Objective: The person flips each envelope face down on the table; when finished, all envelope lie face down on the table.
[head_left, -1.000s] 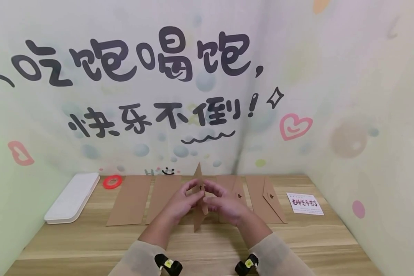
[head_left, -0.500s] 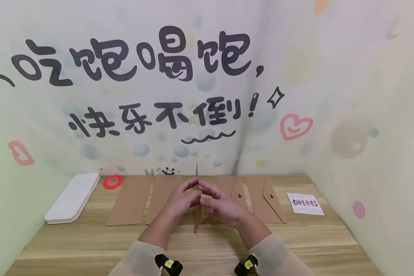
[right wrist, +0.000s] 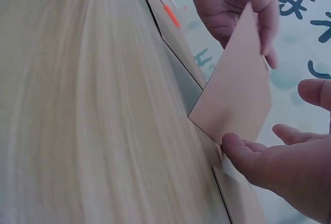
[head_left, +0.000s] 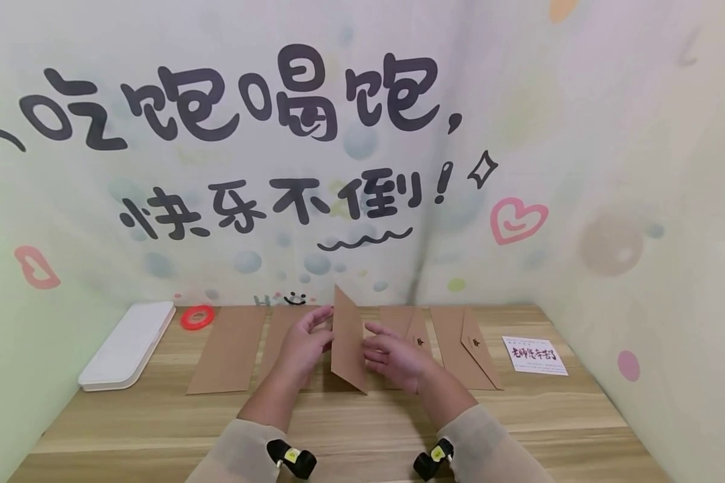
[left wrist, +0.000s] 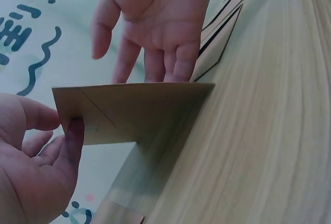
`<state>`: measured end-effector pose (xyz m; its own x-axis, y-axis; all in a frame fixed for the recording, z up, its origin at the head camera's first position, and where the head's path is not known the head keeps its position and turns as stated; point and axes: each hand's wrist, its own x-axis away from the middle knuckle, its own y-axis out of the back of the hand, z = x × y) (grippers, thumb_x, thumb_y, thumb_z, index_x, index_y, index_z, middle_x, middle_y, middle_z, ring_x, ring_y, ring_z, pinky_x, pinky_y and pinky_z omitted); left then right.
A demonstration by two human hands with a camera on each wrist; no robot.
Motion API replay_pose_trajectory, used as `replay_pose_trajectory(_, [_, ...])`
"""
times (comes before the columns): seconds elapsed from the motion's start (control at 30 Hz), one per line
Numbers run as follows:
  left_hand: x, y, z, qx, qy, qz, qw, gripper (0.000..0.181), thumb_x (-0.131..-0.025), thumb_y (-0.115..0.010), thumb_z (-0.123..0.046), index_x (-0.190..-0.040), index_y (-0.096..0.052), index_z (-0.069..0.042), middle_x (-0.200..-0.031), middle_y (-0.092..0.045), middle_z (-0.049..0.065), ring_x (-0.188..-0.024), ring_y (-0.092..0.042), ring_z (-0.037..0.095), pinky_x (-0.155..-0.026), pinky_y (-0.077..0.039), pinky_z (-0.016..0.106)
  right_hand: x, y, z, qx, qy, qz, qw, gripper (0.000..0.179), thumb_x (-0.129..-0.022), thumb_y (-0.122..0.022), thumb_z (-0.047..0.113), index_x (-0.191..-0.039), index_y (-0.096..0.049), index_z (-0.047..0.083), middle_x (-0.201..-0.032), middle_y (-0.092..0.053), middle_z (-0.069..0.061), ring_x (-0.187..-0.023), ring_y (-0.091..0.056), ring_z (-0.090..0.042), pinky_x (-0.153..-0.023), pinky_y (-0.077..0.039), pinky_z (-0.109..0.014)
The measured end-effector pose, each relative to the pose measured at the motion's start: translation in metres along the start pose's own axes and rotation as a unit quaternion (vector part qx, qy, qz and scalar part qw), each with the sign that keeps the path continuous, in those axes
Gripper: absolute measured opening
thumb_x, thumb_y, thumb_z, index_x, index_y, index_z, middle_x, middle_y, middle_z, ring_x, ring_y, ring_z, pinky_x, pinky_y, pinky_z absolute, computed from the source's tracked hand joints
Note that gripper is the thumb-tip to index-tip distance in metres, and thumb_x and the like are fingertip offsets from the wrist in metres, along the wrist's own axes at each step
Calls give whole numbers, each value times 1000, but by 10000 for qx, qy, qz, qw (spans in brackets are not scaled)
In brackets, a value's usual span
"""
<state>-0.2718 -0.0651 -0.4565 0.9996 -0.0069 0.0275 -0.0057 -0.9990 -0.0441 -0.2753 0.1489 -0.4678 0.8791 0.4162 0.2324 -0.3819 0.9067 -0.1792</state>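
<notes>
A brown kraft paper envelope (head_left: 347,342) stands on edge above the middle of the wooden table, its plain face turned partly to the right. My left hand (head_left: 305,345) pinches it by its far left side; in the left wrist view the thumb of that hand (left wrist: 39,175) lies on the face with a slanting flap line. My right hand (head_left: 399,359) is at the envelope's right side with relaxed, spread fingers. In the right wrist view a fingertip of this hand (right wrist: 295,164) is at the envelope's (right wrist: 232,89) lower edge; whether it touches cannot be told.
Two plain envelopes (head_left: 226,352) lie at the left and two with flaps showing (head_left: 465,349) at the right. Further left are a red tape roll (head_left: 197,317) and a white case (head_left: 127,345). A printed white card (head_left: 534,356) lies far right. A printed curtain (head_left: 362,154) hangs behind.
The envelope, seen edge-on half a second ago, has turned so its plain face shows. My right hand has let go and drawn slightly right; my left hand keeps its hold.
</notes>
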Motion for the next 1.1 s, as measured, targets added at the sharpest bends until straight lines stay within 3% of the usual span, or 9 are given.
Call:
replay_pose_trajectory(0.13, [-2,4,3,-198,62,-129,9997,58,-98,-62,6,-154,-56,-7,-162,-53,14,-141,-59,39,-109,-59,45,-1,4,1,-76,53,-48,9999,69,-108,-48,16,-169,-19,-1,-171,-24,-38,-162,-24,-52,-133,-24,-60])
replay_pose_trajectory(0.33, [-7,10,11,-595,125,-248,9978,60,-96,-62,8,-154,-56,-7,-161,-55,14,-144,-58,38,-112,-57,47,-3,9,1,-248,86,-178,9995,67,-109,-45,14,-168,-19,-4,-169,-25,-39,-161,-26,-51,-133,-25,-60])
replay_pose_trajectory(0.67, [-7,14,15,-1221,229,-40,9923,60,-98,-60,-2,-157,-51,-3,-161,-54,21,-151,-50,40,-123,-45,55,-5,16,1,-327,37,-377,9987,66,-110,-47,15,-169,-22,-1,-171,-28,-36,-161,-29,-48,-133,-26,-58])
replay_pose_trajectory(0.9, [-3,15,12,-1388,359,207,9895,61,-100,-61,-7,-159,-48,-4,-160,-53,26,-152,-48,42,-122,-46,56,-4,19,1,-357,65,-330,9988,67,-111,-46,16,-169,-19,-2,-171,-25,-37,-162,-26,-49,-134,-24,-59])
replay_pose_trajectory(1.1, [-2,13,12,-1549,325,156,9873,58,-100,-61,-10,-156,-51,-3,-158,-55,26,-149,-51,42,-123,-45,56,-5,20,2,-446,138,-350,9983,65,-112,-45,17,-168,-19,-3,-171,-26,-36,-161,-29,-49,-133,-26,-58])
